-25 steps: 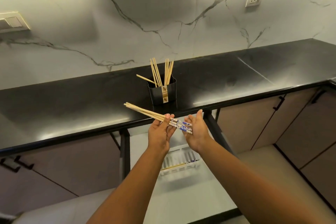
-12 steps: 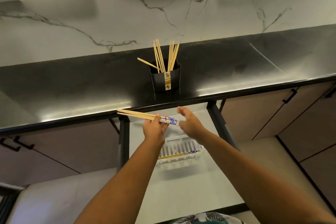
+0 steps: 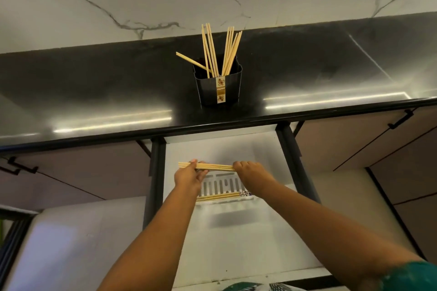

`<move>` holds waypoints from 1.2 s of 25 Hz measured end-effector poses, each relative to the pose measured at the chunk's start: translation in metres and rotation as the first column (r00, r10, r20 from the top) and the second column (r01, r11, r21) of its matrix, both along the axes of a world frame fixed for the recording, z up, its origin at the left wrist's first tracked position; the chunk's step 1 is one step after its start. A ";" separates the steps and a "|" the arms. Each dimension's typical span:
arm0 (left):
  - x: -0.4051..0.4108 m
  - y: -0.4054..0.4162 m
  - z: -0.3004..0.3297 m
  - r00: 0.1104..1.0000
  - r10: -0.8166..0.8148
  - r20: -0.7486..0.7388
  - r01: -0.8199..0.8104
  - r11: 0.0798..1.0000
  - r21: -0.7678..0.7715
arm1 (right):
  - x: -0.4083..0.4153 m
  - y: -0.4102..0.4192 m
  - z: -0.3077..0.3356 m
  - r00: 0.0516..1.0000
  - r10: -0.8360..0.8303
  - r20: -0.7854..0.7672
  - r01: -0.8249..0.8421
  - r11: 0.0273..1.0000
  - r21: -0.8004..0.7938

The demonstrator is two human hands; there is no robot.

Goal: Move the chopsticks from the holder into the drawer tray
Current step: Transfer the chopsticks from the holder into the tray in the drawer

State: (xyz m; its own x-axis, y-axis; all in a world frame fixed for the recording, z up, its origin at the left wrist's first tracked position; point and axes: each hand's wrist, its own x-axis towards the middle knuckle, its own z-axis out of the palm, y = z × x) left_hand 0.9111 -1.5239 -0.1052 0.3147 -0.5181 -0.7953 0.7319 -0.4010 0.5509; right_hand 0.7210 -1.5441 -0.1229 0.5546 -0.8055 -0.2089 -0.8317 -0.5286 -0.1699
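A bundle of wooden chopsticks (image 3: 214, 167) lies level between my two hands, just above the white slotted tray (image 3: 221, 185) inside the open drawer. My left hand (image 3: 189, 176) grips the bundle's left part. My right hand (image 3: 250, 171) covers and holds its right end. Other chopsticks (image 3: 222, 196) with patterned ends lie along the tray's front edge. On the black counter stands the black holder (image 3: 218, 88) with several chopsticks (image 3: 220, 52) upright in it and one leaning left.
The open drawer (image 3: 236, 243) has a white floor and black side rails (image 3: 155, 172). The black counter edge (image 3: 212, 123) overhangs the drawer's back. Closed cabinet fronts with black handles (image 3: 400, 120) flank it. A marble wall rises behind the counter.
Both hands have carried the chopstick bundle down from counter height into the drawer, levelling it above the tray. My right hand has closed over the bundle's right end. The view has tilted down.
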 end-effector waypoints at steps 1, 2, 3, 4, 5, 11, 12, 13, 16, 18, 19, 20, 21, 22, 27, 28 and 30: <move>0.013 0.001 -0.009 0.999 0.035 0.011 -0.035 0.999 0.007 | -0.003 -0.003 -0.008 0.999 0.014 -0.031 -0.014 1.000 0.009; 0.027 0.002 -0.019 0.997 0.054 0.046 -0.054 0.998 0.015 | -0.005 -0.006 -0.014 0.998 0.024 -0.065 -0.023 0.999 0.027; 0.040 0.004 -0.029 0.994 0.034 0.100 -0.037 0.999 0.025 | -0.008 -0.008 -0.020 0.993 0.030 -0.116 -0.024 0.998 0.050; 0.051 0.006 -0.039 0.986 -0.008 0.168 0.001 0.999 0.044 | -0.011 -0.010 -0.027 0.983 0.035 -0.183 -0.022 0.997 0.076; 0.058 0.009 -0.050 0.969 -0.053 0.239 0.035 0.996 0.079 | -0.015 -0.012 -0.034 0.968 0.040 -0.247 -0.016 0.995 0.101; 0.028 0.028 -0.085 0.758 -0.545 0.360 0.438 0.833 0.338 | -0.001 -0.027 -0.068 0.891 0.153 -0.427 -0.057 0.972 0.228; 0.025 0.033 -0.090 0.741 -0.581 0.336 0.472 0.807 0.355 | 0.003 -0.029 -0.071 0.888 0.153 -0.434 -0.056 0.972 0.228; 0.024 0.037 -0.094 0.722 -0.604 0.339 0.483 0.790 0.378 | 0.005 -0.031 -0.073 0.889 0.156 -0.430 -0.061 0.972 0.225; 0.025 0.045 -0.102 0.657 -0.629 0.416 0.476 0.773 0.419 | 0.004 -0.032 -0.075 0.898 0.158 -0.411 -0.076 0.975 0.211; 0.027 0.046 -0.104 0.626 -0.624 0.468 0.469 0.780 0.414 | 0.004 -0.031 -0.077 0.914 0.148 -0.377 -0.073 0.976 0.206; 0.028 0.045 -0.104 0.606 -0.623 0.495 0.470 0.782 0.409 | 0.004 -0.029 -0.079 0.931 0.137 -0.338 -0.068 0.976 0.209; 0.029 0.045 -0.105 0.584 -0.622 0.522 0.473 0.783 0.404 | 0.004 -0.028 -0.081 0.952 0.117 -0.282 -0.055 0.974 0.219; 0.030 0.046 -0.106 0.566 -0.624 0.539 0.476 0.781 0.404 | 0.006 -0.025 -0.083 0.973 0.086 -0.215 -0.033 0.970 0.240; 0.030 0.046 -0.107 0.553 -0.628 0.548 0.479 0.777 0.408 | 0.007 -0.023 -0.084 0.987 0.051 -0.154 -0.008 0.963 0.268; 0.032 0.046 -0.109 0.500 -0.661 0.560 0.511 0.747 0.425 | 0.017 -0.020 -0.087 0.987 -0.097 -0.129 0.129 0.955 0.267; 0.032 0.046 -0.110 0.492 -0.663 0.565 0.516 0.744 0.424 | 0.018 -0.021 -0.088 0.982 -0.137 -0.133 0.168 0.951 0.261; 0.033 0.047 -0.112 0.476 -0.666 0.575 0.526 0.739 0.420 | 0.019 -0.023 -0.087 0.973 -0.190 -0.131 0.220 0.938 0.270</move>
